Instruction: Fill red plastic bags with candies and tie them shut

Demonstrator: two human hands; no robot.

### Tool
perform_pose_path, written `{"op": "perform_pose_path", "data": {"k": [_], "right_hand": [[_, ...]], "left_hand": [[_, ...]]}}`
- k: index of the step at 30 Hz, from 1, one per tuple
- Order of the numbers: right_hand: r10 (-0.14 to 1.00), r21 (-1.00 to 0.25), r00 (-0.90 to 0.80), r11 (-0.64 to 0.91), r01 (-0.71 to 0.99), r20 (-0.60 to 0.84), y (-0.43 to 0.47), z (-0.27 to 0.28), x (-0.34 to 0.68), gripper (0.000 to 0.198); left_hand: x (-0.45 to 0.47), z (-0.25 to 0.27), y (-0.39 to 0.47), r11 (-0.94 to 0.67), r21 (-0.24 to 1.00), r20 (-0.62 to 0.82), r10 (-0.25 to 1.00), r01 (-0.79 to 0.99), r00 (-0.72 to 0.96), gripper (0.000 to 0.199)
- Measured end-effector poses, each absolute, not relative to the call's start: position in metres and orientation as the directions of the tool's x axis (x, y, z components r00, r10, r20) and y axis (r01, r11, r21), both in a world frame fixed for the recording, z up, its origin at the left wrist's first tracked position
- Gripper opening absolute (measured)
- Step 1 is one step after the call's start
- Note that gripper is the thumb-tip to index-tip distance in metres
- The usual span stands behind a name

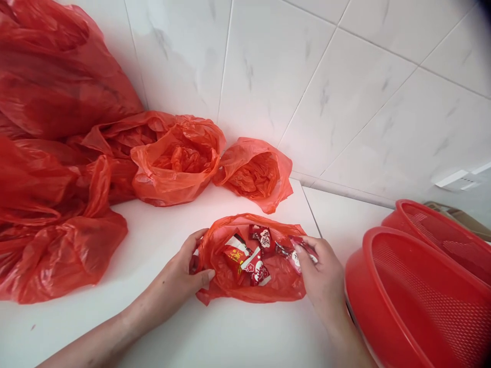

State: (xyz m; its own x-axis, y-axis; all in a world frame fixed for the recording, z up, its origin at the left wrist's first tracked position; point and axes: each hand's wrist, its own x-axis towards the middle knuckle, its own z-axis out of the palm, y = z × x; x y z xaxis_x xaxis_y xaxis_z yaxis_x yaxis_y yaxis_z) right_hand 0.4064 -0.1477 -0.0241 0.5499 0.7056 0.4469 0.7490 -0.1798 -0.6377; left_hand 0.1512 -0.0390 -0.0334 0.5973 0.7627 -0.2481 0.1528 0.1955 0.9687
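An opened red plastic bag [264, 292] lies on the white table in front of me. Inside it are several small wrapped packets [255, 267], red and white with printed lettering, candy-like in look. My left hand [187, 271] is closed on the bag's left edge, thumb on the near side; a bit of dark red shows behind its fingers, too hidden to name. At the bag's right side, my right hand [320, 271] pinches a small red packet [295, 258] with white print, held over the opening between thumb and fingers.
Behind stand two open red bags [176, 189] [249, 174] with crumpled red plastic inside. Larger red bags [57, 76] pile up on the left. Red perforated baskets [383, 296] are at right, a socket plate [460, 180] on the tiled wall [268, 66]. The table [161, 327] has a seam.
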Motion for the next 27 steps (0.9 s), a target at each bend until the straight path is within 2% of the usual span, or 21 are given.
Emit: {"op": "perform_pose_path", "data": {"k": [6,17,22,27], "right_hand": [[0.646,-0.703,0.611,-0.157,0.694,0.459,-0.152,-0.022,0.406,0.018],[0.632,-0.855,0.726,-0.186,0.484,0.274,-0.147,-0.028,0.399,0.026],[0.657,-0.848,0.717,-0.225,0.48,0.232,-0.145,-0.027,0.395,0.026],[0.62,-0.831,0.732,-0.222,0.51,0.284,-0.146,-0.026,0.395,0.027]], "left_hand": [[0.151,-0.037,-0.038,0.195,0.963,-0.269,0.768,0.189,0.581,0.074],[0.149,-0.039,-0.038,0.184,0.968,-0.25,0.757,0.17,0.604,0.064],[0.149,-0.039,-0.038,0.199,0.966,-0.26,0.746,0.167,0.614,0.065],[0.15,-0.037,-0.038,0.194,0.968,-0.252,0.756,0.162,0.604,0.066]]}}
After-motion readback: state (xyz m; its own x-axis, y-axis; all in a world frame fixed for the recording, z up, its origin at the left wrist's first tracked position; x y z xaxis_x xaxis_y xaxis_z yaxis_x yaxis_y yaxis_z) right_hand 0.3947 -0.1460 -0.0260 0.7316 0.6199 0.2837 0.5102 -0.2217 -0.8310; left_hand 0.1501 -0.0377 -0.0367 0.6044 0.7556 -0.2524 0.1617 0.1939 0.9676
